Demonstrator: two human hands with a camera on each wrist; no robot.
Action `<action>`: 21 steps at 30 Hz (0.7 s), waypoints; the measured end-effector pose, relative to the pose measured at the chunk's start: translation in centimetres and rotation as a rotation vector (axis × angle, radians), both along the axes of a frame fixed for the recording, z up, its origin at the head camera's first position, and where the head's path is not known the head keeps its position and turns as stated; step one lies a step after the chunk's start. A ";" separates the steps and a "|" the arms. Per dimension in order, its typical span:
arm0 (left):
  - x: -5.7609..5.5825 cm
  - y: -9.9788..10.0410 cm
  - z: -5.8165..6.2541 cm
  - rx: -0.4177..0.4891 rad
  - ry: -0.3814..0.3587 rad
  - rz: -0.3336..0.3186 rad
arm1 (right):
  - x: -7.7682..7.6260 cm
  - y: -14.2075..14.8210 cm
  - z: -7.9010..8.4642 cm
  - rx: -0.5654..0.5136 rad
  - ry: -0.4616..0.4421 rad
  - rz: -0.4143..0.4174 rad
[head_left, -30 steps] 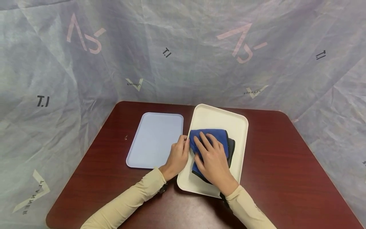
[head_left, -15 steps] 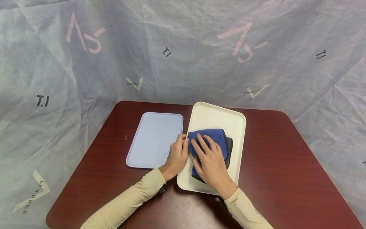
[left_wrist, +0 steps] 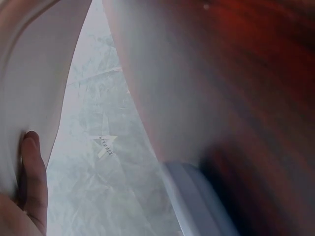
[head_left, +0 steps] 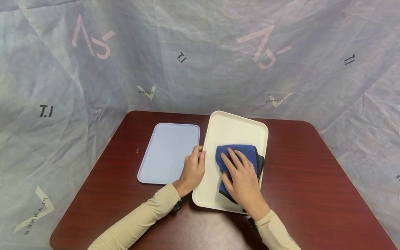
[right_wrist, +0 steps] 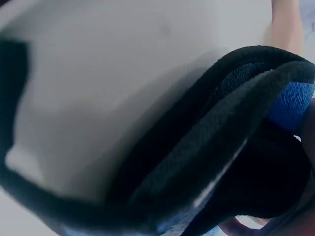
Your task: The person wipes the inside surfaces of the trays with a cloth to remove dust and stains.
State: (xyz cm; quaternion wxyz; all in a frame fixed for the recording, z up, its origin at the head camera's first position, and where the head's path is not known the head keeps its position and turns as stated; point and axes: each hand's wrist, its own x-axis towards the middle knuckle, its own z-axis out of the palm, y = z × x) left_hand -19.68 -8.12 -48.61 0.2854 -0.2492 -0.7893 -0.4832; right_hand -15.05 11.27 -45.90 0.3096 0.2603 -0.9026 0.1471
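Note:
My left hand (head_left: 191, 170) grips the left rim of a cream-white rectangular tray (head_left: 235, 126). In the left wrist view a finger (left_wrist: 34, 177) lies against the tray, which stands off the table there. My right hand (head_left: 245, 182) rests on a folded blue cloth (head_left: 222, 151) with black edging, its fingers spread over the top. Under the blue part a dark grey layer (head_left: 261, 163) shows at the right, reaching the tray's right rim. The right wrist view shows the cloth's loose dark edges (right_wrist: 197, 152) close up, against the white tray surface; the palm side is mostly hidden.
A light blue tray (head_left: 172, 149) lies flat on the dark red-brown table (head_left: 300, 173), left of the white one. Behind the table hangs a grey printed sheet (head_left: 200, 69), which also covers both sides.
The white tray has shifted slightly left and away from me. My right hand and the cloth went a little left with it, then slid right across it. My left hand keeps its grip.

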 end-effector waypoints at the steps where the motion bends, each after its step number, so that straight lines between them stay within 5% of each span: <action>1: 0.0 0.0 0.0 -0.003 0.000 0.000 | 0.0 0.4 -0.1 -0.007 -0.002 -0.004; 21: -0.1 -0.1 0.1 -0.018 -0.003 -0.019 | 0.5 6.5 -1.7 -0.046 -0.070 -0.136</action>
